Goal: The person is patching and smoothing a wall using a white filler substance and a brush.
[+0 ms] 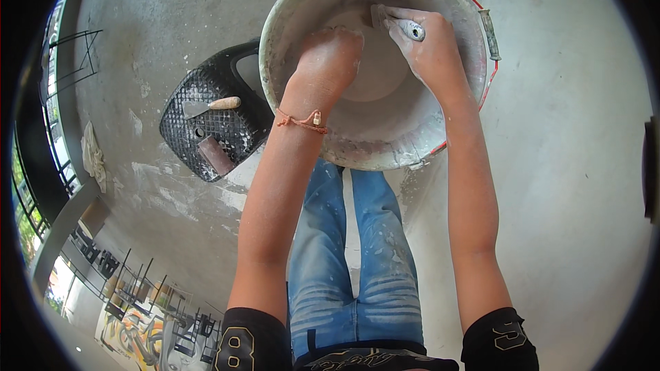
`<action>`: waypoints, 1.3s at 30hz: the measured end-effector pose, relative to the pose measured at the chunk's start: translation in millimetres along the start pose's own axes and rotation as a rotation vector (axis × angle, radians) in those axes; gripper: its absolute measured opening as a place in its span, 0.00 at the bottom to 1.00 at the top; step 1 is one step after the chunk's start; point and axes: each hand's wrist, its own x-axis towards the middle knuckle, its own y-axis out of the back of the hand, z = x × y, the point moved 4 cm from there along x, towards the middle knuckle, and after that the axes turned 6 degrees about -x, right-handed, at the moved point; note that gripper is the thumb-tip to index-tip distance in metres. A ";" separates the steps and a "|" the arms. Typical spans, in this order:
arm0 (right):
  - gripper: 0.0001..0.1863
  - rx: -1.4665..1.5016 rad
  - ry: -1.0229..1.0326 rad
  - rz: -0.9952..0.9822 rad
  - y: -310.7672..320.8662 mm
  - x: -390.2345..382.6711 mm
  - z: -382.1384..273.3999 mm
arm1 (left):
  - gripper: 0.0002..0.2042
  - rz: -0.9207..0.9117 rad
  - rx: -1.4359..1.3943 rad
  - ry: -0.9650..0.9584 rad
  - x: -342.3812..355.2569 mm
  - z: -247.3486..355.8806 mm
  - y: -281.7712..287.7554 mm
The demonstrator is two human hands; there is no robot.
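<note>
A large pail point(289, 0), smeared with whitish residue, stands before me, and both my hands reach into it. My right hand point(430, 45) is closed around a paintbrush point(412, 29) with a pale handle; its brownish bristle end points left, near the pail's far inner wall. My left hand point(331, 55) is curled into a fist over the left part of the pail; whether its fingers hold anything is hidden. White dust coats both hands. Pale material or residue covers the pail's round bottom point(381, 75).
Left of the pail is a black textured plastic seat point(179, 124), spattered white. On it lie a putty knife point(223, 103) with a wooden handle and a reddish-brown cylinder point(216, 156). A pale cloth point(93, 154) and black metal racks point(144, 278) are farther left on the grey floor.
</note>
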 end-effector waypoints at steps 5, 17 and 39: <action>0.14 0.089 0.099 0.009 -3.1 -2.2 -5.0 | 0.08 0.006 0.038 -0.019 -1.1 -2.5 -5.7; 0.08 0.304 0.166 0.120 10.1 -4.1 -16.0 | 0.08 0.016 -0.001 0.013 -1.7 1.2 2.6; 0.08 0.509 0.054 0.175 5.7 9.4 4.2 | 0.06 0.175 0.117 -0.050 1.3 2.5 11.4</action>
